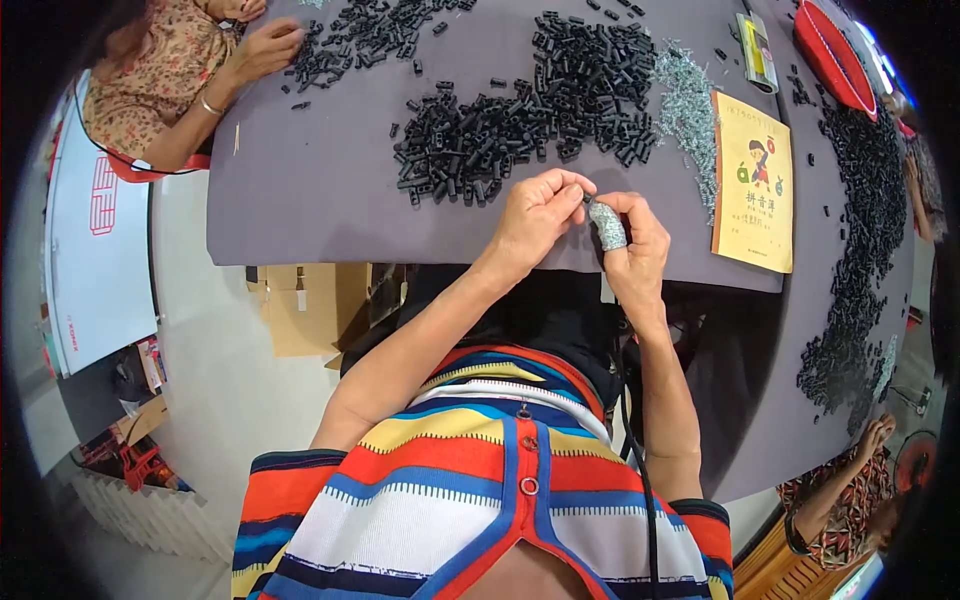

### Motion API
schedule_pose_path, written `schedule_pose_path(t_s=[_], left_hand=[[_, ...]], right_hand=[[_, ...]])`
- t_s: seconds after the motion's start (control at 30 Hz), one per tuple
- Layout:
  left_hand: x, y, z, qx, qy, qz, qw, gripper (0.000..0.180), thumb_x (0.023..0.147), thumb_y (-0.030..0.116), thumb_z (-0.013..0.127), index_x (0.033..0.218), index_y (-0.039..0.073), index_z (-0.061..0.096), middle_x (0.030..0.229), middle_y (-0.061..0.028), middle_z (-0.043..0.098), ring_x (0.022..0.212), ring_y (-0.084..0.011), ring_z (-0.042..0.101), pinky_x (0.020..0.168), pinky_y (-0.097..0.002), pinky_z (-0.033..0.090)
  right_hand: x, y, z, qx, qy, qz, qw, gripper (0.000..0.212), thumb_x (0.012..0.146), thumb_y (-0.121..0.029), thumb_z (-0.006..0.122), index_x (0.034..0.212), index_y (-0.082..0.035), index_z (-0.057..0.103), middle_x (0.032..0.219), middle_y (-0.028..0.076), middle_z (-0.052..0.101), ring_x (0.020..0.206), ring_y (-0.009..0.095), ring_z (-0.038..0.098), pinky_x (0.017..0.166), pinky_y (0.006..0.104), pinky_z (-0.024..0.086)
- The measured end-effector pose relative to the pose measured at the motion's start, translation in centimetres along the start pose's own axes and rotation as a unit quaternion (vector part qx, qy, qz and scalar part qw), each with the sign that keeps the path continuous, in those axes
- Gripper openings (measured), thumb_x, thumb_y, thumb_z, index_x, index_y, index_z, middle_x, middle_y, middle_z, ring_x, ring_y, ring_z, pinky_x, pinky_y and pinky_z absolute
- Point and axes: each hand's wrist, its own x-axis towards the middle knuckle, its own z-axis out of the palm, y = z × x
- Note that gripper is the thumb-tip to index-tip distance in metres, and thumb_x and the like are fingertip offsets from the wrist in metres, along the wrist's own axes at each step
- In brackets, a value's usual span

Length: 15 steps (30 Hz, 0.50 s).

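My left hand (541, 218) is closed in a pinch over the near edge of the table, at a small black tubular part (587, 199). Close on its right, my right hand (640, 245) is curled with thumb and forefinger toward the same part. A grey speckled wrap (608, 227) covers one of its digits. Whatever else the right fingers hold is hidden. Beyond my hands lies a heap of black tubular parts (470, 145), with a pile of small silvery screw-like pieces (684, 125) to its right.
A yellow booklet (755, 190) lies right of the silvery pieces. Farther back are a flat packet (757, 55) and a red basket (835, 60). More black parts (865, 230) cover the right-hand table. Co-workers' hands (268, 52) show at far left and lower right. A cardboard box (312, 312) stands below the table edge.
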Motion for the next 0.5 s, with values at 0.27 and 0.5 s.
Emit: schedule_pose_path(t_s=[0.27,0.5], left_hand=[[0.3,-0.3,0.4,0.059,0.005,0.011,0.998,0.016,0.094,0.015,0.051,0.099,0.004,0.062,0.07,0.0037,0.056,0.05,0.0004,0.037,0.043,-0.0154,0.027],[0.1,1.1,0.7,-0.041,0.004,-0.034,0.999,0.012,0.089,0.009,0.059,0.099,0.002,0.063,0.07,0.0047,0.055,0.052,0.0013,0.039,0.042,-0.0152,0.028]], right_hand=[[-0.3,1.0,0.0,0.11,0.035,0.068,0.991,0.02,0.076,0.009,0.056,0.093,-0.001,0.06,0.079,0.008,0.061,0.067,0.016,0.056,0.063,0.0265,0.045],[-0.1,0.6,0.4,0.045,0.032,0.019,0.998,0.02,0.077,0.008,0.058,0.094,-0.001,0.061,0.078,0.009,0.061,0.066,0.017,0.057,0.062,0.0274,0.046]])
